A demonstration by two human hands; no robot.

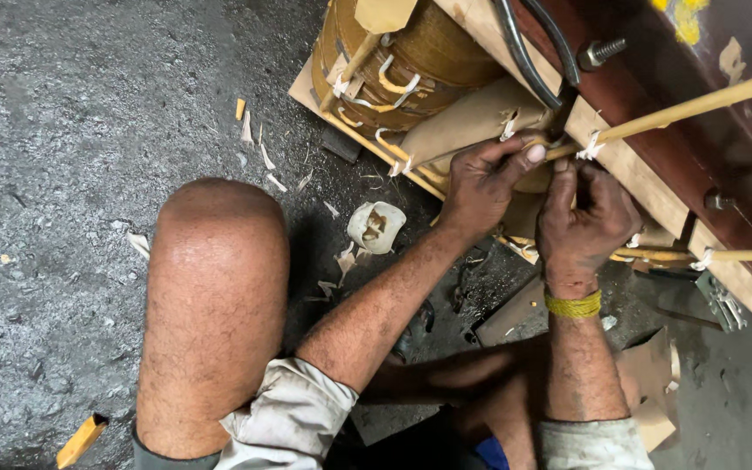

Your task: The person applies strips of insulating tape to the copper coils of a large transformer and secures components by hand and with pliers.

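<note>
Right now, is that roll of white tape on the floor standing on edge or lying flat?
Lying flat. The roll of white tape rests on the floor with its hollow centre facing up, beside the person's knee.

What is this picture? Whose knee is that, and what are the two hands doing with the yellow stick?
The picture comes from a camera worn on a person's head, looking down, so you see what that person sees. The big round shape is their own bent knee; they sit low on a rough grey floor. There is no machine arm here, only two bare hands. The left hand pinches the end of a long yellow stick where a white tie wraps it against a pale wooden strip. The right hand, with a yellow band at its wrist, presses at the same spot. Behind them sits a large coil wrapped in brownish-yellow material with more white ties. On the floor lie wood chips, a roll of white tape and a small yellow block.
</note>
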